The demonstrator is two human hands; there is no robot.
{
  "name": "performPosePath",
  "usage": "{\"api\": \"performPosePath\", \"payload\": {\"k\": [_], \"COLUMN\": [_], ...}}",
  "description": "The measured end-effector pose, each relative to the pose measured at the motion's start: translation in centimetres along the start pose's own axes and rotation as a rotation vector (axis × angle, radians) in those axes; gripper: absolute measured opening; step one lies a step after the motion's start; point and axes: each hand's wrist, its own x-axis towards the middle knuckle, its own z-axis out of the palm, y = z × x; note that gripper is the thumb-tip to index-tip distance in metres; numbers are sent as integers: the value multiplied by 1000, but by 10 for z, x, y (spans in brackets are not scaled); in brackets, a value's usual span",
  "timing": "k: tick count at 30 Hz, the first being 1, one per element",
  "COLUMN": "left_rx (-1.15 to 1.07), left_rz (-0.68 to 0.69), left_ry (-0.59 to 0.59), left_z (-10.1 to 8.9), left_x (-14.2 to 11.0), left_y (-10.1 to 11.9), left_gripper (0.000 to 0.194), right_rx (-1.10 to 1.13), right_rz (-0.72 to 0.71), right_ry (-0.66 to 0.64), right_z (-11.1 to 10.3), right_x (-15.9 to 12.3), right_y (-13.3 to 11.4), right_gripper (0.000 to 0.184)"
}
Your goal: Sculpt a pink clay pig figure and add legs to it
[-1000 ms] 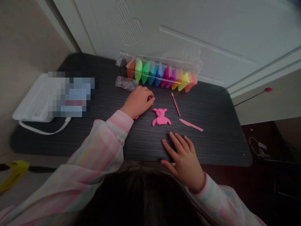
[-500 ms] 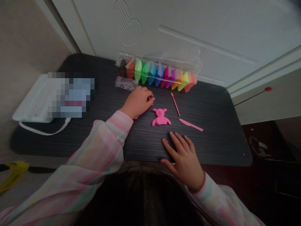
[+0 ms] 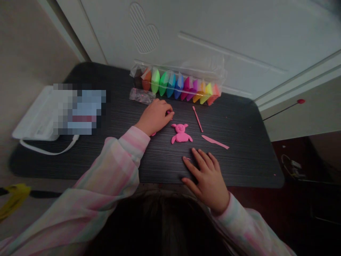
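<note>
A flat pink clay pig (image 3: 181,134) with ears, a face and two arms lies on the dark table. Just up and left of it, my left hand (image 3: 156,115) is closed with curled fingers; a bit of pink clay (image 3: 168,112) shows between them, mostly hidden. More pink clay (image 3: 153,134) peeks out beneath that wrist. My right hand (image 3: 209,177) rests near the front edge, fingers spread. By its index fingertip lies a thin pink strand of clay (image 3: 188,159). A pink modelling stick (image 3: 197,119) and a pink plastic knife (image 3: 215,142) lie right of the pig.
Behind stands a clear pack of colored clay (image 3: 178,87), with a crumpled clear wrapper (image 3: 142,96) before it. A white case (image 3: 36,113) with a strap and a blurred-out item occupy the left of the table (image 3: 250,149). A white panel rises at the back.
The whole view has shifted very slightly. Both hands keep nearly the same place and shape, and the clay pig and tools lie as before.
</note>
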Motion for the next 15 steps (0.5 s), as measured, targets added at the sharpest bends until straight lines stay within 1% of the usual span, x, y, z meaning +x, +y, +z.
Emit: {"api": "performPosePath", "payload": {"k": [3,4,7,9,12,15], "left_rx": [-2,-2,-3,-4,-4,-3], "left_rz": [-4,-3,-4,-7,-7,-9], "left_ry": [3,3,3,5,5,5], "left_z": [0,0,1,1,0,0], "left_x": [0,0,0,0,0,0], "left_y": [0,0,0,0,0,0], "left_gripper": [28,28,28,28,28,28], "right_rx": [-14,-14,1,4,20,80], "right_rz": [59,57,4,0,-10,-37], "right_ry": [31,33,20,26,44,71], "right_z": [1,1,2,2,1,0], "right_x": [0,0,0,1,0,-1], "right_y": [-1,-1,-3,-2,3,11], "right_gripper": [47,48,49,49,50,49]}}
